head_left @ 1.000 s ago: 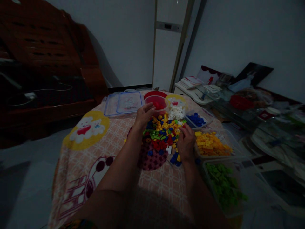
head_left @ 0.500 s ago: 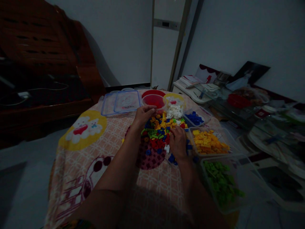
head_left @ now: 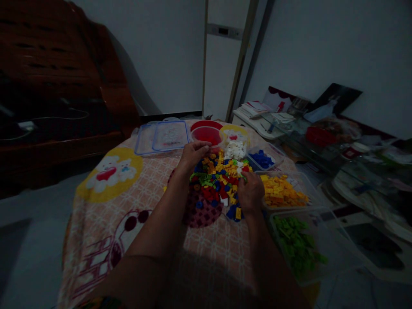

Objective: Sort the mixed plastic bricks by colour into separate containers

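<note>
A pile of mixed toy bricks point(head_left: 210, 182) in red, green, yellow and blue lies on the cloth-covered table. My left hand point(head_left: 194, 155) is over the far left of the pile, in front of the red bowl point(head_left: 207, 135), fingers pinched; anything in them is too small to make out. At the pile's right side my right hand point(head_left: 250, 189) has its fingers closed on a green brick point(head_left: 244, 177). Right of it are boxes of yellow bricks point(head_left: 281, 191) and green bricks point(head_left: 298, 244). White bricks point(head_left: 234, 150) and blue bricks point(head_left: 261, 159) sit farther back.
Two clear lids with blue rims point(head_left: 162, 136) lie at the table's far left. A glass side table point(head_left: 309, 150) with papers and bags stands on the right. A wooden bench point(head_left: 119, 98) is at the left, and a white cabinet-like unit point(head_left: 222, 73) stands behind.
My right hand has moved right, from over the bricks toward the yellow box, and a green brick now shows at its fingertips. My left hand has stayed nearly in place.
</note>
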{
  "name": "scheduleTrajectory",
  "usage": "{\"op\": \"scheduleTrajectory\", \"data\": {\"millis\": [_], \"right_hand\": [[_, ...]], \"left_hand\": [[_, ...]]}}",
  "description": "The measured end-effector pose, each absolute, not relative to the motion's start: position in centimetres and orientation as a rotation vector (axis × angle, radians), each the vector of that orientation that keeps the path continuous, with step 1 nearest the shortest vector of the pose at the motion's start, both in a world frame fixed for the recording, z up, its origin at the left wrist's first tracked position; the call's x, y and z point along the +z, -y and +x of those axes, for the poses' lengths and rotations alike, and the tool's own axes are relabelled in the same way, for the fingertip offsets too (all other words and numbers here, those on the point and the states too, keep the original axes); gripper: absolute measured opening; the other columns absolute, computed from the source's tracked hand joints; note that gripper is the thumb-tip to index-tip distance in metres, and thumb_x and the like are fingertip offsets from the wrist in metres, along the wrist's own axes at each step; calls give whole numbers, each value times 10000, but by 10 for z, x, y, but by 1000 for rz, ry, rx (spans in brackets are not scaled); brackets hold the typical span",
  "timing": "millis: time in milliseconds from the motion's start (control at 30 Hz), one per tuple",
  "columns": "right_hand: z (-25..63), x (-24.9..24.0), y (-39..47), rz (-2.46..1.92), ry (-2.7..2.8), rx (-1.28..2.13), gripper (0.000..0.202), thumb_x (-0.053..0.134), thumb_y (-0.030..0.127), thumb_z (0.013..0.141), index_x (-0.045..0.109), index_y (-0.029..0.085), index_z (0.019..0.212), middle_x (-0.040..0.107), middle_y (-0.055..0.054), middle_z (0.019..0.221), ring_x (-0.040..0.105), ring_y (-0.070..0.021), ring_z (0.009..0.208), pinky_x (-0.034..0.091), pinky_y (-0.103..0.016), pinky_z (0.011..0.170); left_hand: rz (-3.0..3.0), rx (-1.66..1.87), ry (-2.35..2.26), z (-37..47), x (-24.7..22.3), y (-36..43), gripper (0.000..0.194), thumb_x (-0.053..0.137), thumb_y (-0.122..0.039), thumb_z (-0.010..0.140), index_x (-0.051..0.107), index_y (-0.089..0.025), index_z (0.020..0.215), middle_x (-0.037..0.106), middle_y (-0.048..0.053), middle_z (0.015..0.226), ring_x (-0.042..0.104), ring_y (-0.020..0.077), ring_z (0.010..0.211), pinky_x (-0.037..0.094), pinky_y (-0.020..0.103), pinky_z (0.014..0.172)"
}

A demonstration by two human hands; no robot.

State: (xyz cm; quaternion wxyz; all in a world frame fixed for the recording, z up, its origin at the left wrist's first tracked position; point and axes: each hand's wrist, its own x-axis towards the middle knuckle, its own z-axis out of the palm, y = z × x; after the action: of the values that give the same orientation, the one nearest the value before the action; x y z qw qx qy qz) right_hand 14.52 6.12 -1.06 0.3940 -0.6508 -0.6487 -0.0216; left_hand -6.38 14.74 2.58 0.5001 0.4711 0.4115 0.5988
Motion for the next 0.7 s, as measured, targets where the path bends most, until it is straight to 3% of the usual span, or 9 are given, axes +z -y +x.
{"op": "scheduleTrajectory", "data": {"millis": [167,367,700], "right_hand": [[144,-8,-55,-1876,1739,-98,202,557,142,867,729,151,972,705,-133,942,619,-262,937,447,-372,882],[136,-9,-54,-1757,1850,54,235,599,143,877,733,168,1068,700,-114,1026,619,-248,986,460,-346,881],[139,-22,-63,-1510,1645,175,154,619,164,850,752,182,926,712,-90,914,639,-230,852,503,-345,810]], "left_hand": [[1188,1381,-978,-63,22,-150,315,804,-333,655,750,-125,886,749,66,779,704,191,728,584,375,801],[1226,1331,-973,-61,20,-150,327,810,-340,669,755,-124,909,765,92,849,706,187,747,583,382,814],[1357,1149,-947,-50,22,-148,252,830,-285,630,762,-137,823,727,68,741,669,187,644,565,345,690]]}}
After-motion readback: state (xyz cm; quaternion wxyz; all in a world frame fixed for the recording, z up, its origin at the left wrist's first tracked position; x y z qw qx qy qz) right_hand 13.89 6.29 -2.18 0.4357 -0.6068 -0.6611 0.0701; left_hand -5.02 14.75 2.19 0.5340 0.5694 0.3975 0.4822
